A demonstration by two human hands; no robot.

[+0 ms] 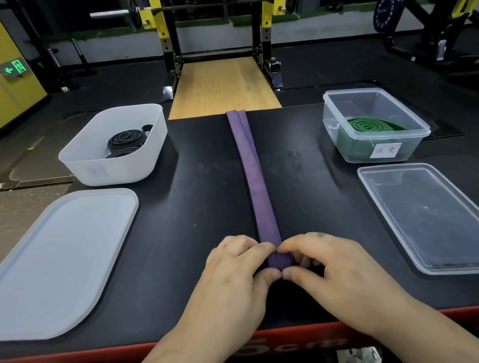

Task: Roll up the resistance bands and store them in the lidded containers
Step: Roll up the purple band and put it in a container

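Lengthwise, the purple band (254,179) lay flat down the middle of the black table (197,185), its long axis running straight away from the person, far end at the table's back edge. Both hands met at its near end: the left hand (236,270) and right hand (329,263) each pinched it between curled fingers and thumb, thumb tips touching.
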